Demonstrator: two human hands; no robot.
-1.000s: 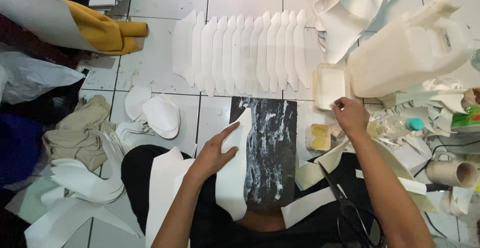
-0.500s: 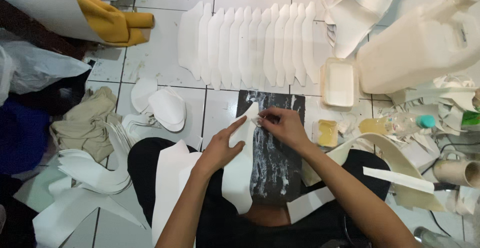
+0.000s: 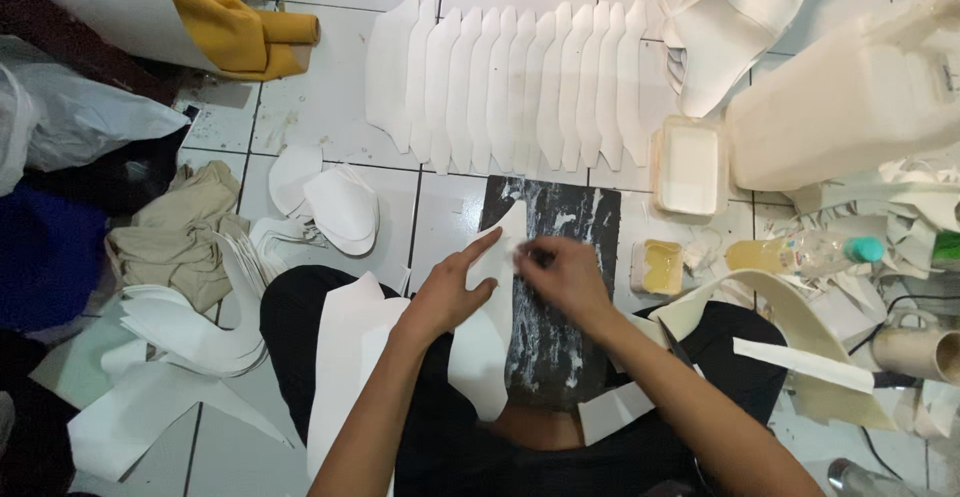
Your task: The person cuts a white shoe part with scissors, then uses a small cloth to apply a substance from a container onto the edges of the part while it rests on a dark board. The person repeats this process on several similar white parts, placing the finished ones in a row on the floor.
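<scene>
White-tiled floor [image 3: 330,107], littered with cut pieces. Far left: clear plastic bag [image 3: 80,122], yellow cloth roll [image 3: 240,32], crumpled khaki fabric [image 3: 175,237], stacked white offcuts [image 3: 190,327]. Toward the middle: fanned row of white cut shapes [image 3: 510,87] beyond a dark marbled board [image 3: 555,297]. Left hand [image 3: 450,292] flat, fingers extended, pressing down a white curved piece [image 3: 487,342] at the board's left edge. Long axis of that piece running toward and away from the body, pointed tip far end, between both hands. Right hand [image 3: 565,277] loosely curled just right of the tip, fingertips pinched there; anything held too small to tell. Nearer the tip: right hand. Further right: shallow white tray [image 3: 690,167], small glue tub [image 3: 660,267], plastic bottle [image 3: 800,254], large white jerrycan [image 3: 850,97].
</scene>
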